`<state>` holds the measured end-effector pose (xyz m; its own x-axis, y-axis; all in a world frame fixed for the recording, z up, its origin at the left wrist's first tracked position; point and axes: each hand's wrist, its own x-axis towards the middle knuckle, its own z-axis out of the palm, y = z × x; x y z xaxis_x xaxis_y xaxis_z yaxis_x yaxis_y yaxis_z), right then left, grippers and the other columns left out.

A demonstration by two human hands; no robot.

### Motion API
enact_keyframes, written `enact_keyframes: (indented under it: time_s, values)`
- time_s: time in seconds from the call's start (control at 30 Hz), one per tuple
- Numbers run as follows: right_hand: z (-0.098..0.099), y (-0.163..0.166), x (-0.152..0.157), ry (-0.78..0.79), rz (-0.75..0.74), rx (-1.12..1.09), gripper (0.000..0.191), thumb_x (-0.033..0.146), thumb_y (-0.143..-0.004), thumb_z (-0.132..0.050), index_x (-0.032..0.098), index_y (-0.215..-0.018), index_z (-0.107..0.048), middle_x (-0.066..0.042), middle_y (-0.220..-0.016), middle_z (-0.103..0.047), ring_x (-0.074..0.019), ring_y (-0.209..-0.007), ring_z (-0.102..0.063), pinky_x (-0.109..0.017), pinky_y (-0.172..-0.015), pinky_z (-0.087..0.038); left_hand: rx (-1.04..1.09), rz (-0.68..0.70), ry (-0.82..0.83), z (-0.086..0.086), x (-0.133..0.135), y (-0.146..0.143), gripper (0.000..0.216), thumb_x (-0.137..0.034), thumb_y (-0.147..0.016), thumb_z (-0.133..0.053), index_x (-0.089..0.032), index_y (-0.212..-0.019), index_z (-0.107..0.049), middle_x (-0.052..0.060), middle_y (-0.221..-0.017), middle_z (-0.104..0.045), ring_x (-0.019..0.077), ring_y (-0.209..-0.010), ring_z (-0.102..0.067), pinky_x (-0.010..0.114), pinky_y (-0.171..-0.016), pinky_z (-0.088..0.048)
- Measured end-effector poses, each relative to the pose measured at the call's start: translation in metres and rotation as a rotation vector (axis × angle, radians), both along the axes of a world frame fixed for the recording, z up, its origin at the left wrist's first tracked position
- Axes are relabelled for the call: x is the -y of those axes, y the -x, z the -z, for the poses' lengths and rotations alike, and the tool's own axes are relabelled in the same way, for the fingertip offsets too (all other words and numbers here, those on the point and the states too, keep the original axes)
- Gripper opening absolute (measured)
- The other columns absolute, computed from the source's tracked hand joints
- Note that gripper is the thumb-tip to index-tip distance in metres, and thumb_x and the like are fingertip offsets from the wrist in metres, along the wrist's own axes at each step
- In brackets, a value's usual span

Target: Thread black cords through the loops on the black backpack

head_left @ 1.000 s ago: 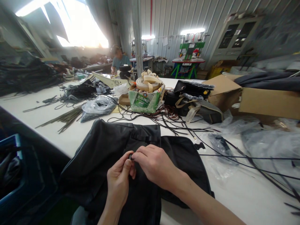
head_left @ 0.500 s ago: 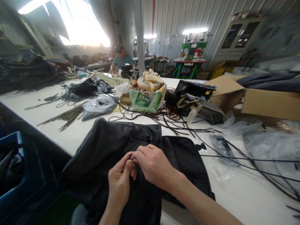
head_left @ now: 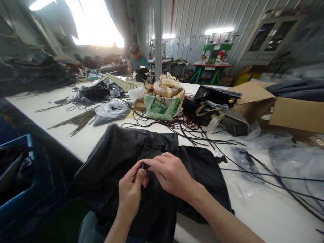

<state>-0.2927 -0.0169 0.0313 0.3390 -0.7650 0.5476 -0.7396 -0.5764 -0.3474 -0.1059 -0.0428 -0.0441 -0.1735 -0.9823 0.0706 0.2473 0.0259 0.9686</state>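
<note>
Right over the black bag [head_left: 113,158], both hands meet at a small black piece [head_left: 144,166]. The left hand [head_left: 131,190] pinches it between thumb and forefinger, the other fingers curled in. The right hand [head_left: 173,172] comes in from the other side with its fingers drawn together, closed on the near end of the same piece; its exact shape is too small and covered to tell.

The bag lies spread on the white table [head_left: 253,219], below and around both hands, with a flap reaching out to the right and a black buckle [head_left: 221,159] beside that flap's edge. Just beyond the bag, black cords [head_left: 174,126] lie tangled in front of a green box [head_left: 162,107] topped with rolls of beige webbing [head_left: 164,88]. Clear plastic bags [head_left: 112,109] lie to the left of it, and an open cardboard box [head_left: 298,114] stands at the right. A blue crate [head_left: 15,143] is at the lower left. Across the table, a co-worker [head_left: 139,61] sits near the window.
</note>
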Motion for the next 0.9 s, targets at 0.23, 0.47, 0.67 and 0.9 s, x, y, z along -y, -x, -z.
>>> enact_keyframes:
  time_s: [0.23,0.47,0.67,0.9]
  values:
    - [0.000,-0.004,-0.003,0.001,0.058,0.030,0.013,0.022,-0.111,-0.062,0.021,-0.106,-0.073,-0.003,-0.097,-0.079,-0.0186,-0.088,-0.070,-0.039,-0.087,-0.049,0.227,-0.049,0.103,-0.012,0.001,-0.009,0.047,-0.051,-0.099,-0.081,-0.024,-0.137,-0.080,0.001,-0.076,-0.066,0.0141,-0.067,-0.057,0.023,-0.062,-0.049]
    - [0.002,-0.011,-0.003,-0.044,0.046,0.088,0.007,0.017,-0.107,-0.063,0.021,-0.104,-0.068,-0.002,-0.096,-0.075,-0.0186,-0.086,-0.065,-0.038,-0.086,-0.047,0.290,-0.048,0.164,-0.017,-0.001,-0.020,0.049,-0.049,-0.094,-0.085,-0.029,-0.139,-0.080,0.004,-0.093,-0.075,0.0178,-0.079,-0.066,0.025,-0.076,-0.061]
    - [0.004,-0.012,-0.001,-0.054,0.014,0.108,0.007,0.016,-0.108,-0.062,0.021,-0.107,-0.067,-0.003,-0.100,-0.075,-0.0196,-0.091,-0.064,-0.038,-0.088,-0.046,0.266,-0.022,0.165,-0.013,-0.003,-0.024,0.049,-0.044,-0.097,-0.084,-0.033,-0.144,-0.076,0.004,-0.101,-0.077,0.0178,-0.085,-0.070,0.024,-0.081,-0.062]
    - [0.006,-0.012,0.001,-0.035,-0.017,0.112,0.006,0.019,-0.110,-0.064,0.022,-0.111,-0.068,-0.002,-0.101,-0.076,-0.0191,-0.089,-0.065,-0.039,-0.087,-0.044,0.313,-0.038,0.290,-0.015,-0.002,-0.027,0.029,-0.036,-0.106,-0.072,-0.029,-0.134,-0.079,0.001,-0.092,-0.074,0.0129,-0.069,-0.066,0.021,-0.068,-0.059]
